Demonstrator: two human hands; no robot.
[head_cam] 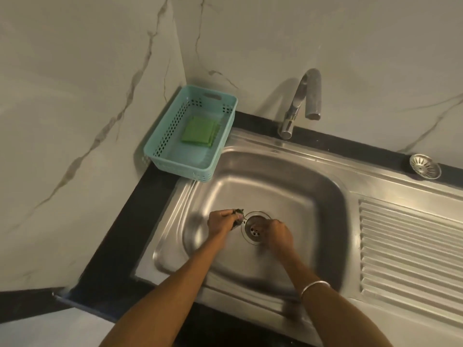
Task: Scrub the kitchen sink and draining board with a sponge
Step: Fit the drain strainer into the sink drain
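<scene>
While left hand (223, 220) pinches dark debris (238, 212), right hand (278, 234) curls fingers at sink (313, 176) drain (254, 230), seemingly clearing it; green sponge (199, 132) waits in basket (160, 156), surface's back-left corner.

My left hand (221, 219) has its grip on a dark green scrap (238, 216) just left of the drain (254, 230) in the sink (313, 176). My right hand (278, 232), fingers curled, sits at the drain's right edge; what it holds is unclear.
</scene>
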